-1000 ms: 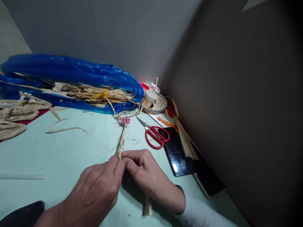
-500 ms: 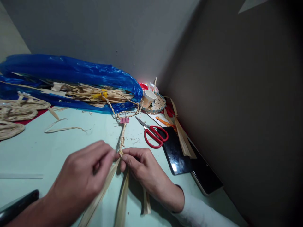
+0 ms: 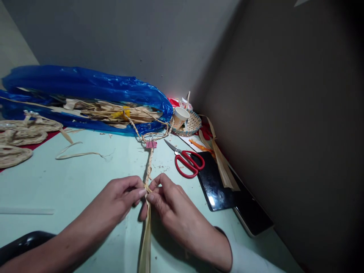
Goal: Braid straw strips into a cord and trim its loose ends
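Observation:
A pale braided cord of dried plant strips runs down from a pink binder clip toward me. At its lower end my left hand pinches the braid from the left. My right hand grips it from the right, fingertips almost touching those of the left. One wide, flat strip hangs from between the hands toward the bottom edge. Other strip ends are hidden by my hands.
Red-handled scissors lie beside two dark flat devices. Behind are a blue plastic bag of dried strips and a paper cup in a woven basket. Woven coils sit at the left, above a white stick.
My left hand has come down and now pinches the braid beside my right hand. The strips that hung to the left and right no longer show; the middle one still hangs.

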Tool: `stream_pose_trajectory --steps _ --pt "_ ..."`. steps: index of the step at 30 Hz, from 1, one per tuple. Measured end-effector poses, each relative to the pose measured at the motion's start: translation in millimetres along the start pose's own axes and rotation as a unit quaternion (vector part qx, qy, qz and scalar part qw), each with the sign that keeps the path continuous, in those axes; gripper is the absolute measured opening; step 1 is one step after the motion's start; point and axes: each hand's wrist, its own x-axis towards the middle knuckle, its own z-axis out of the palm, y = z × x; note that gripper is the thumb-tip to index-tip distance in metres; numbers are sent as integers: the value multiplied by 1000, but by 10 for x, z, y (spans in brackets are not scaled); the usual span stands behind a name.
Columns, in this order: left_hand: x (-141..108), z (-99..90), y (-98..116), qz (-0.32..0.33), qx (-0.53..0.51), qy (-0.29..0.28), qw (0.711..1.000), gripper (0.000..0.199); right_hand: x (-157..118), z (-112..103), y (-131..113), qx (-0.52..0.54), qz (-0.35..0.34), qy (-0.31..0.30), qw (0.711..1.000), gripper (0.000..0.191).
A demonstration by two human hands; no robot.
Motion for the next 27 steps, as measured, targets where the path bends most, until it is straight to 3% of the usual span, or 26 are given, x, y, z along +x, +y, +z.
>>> stream_pose_trajectory --steps 2,5,9,14,17,19,21,23,25,27 --pt "9 -10 17 15 25 25 999 29 -33 -42 -77 -116 13 5 993 15" --pt "19 8 19 19 50 52 997 29 -88 -44 -176 -272 41 25 961 20" --pt "-2 22 15 7 36 57 998 25 -176 70 -215 -332 77 11 940 18" --pt "-64 -18 15 -20 -25 62 998 23 -203 249 -117 -399 -21 1 917 40" --pt "-103 -22 21 -37 -66 59 995 27 -147 268 -85 -443 -97 -38 891 48" --pt "-120 -15 33 -44 -89 52 994 28 -117 219 -93 -420 -141 -35 896 30" --pt "-130 -10 42 -50 -106 44 992 28 -97 126 -118 -339 -157 5 928 21" --pt "-136 -9 38 -51 -116 36 991 28 -73 12 -146 -239 -137 70 959 33" --pt "-138 -11 21 -49 -120 31 991 28 -35 -76 -154 -160 -86 113 977 31" --pt "-136 -14 1 -43 -118 27 992 26 12 -101 -131 -66 -42 72 994 27"
